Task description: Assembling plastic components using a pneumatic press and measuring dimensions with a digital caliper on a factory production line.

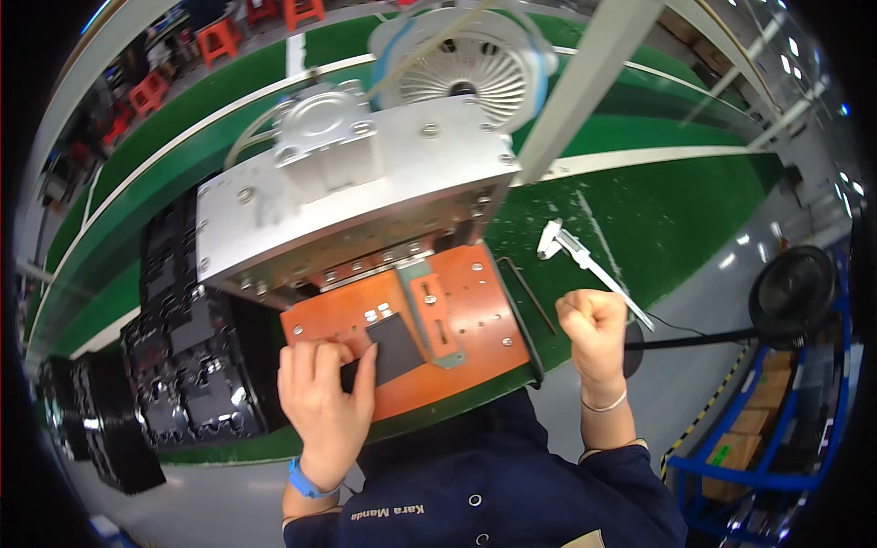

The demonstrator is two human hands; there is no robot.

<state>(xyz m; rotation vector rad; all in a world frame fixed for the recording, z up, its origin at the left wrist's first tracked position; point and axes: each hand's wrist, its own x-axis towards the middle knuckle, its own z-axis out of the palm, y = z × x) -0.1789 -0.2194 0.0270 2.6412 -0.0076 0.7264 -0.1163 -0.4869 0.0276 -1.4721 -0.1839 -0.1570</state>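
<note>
Orange stools point(218, 38) stand beyond the green workbench point(694, 205); a blue rack point(744, 472) borders grey floor point(678, 379).

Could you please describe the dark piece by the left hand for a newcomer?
Find the big silver machine, then the orange plate on its near side. On that plate, beside the left hand, lies the dark piece: flat, four-sided and plain, unlike the slotted orange strip to its right.
</note>
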